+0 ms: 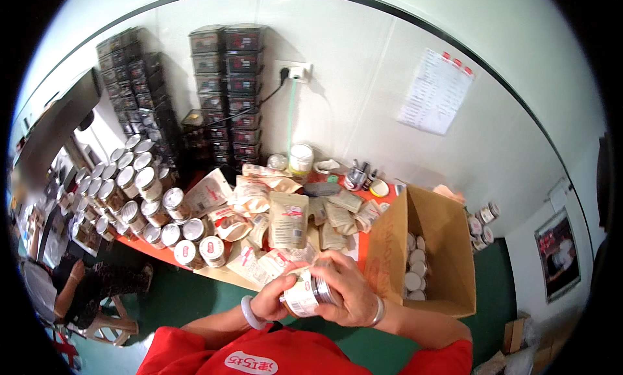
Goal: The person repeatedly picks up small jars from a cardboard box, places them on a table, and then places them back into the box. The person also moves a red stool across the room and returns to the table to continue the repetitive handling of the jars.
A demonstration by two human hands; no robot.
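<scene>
Close to my body, I hold a clear jar (300, 302) with a silvery lid and a pale printed label, tilted on its side. My left hand (270, 300) is closed round its label end. Fingers of my right hand (350, 293) curl over the lid end and the label's upper edge. Just beyond them a tan stand-up pouch (289, 220) rises from the orange-red table (365, 245). More pouches (252, 194) lie heaped around it. Two lidded jars (211, 250) stand at the table's near edge, left of my hands.
Many lidded jars (148, 182) crowd the table's left side. Tall stacks of dark boxes (244, 89) stand against the wall. On the right, an open cardboard box (389, 258) holds several white-lidded jars (416, 265). A seated person (58, 287) is at the far left.
</scene>
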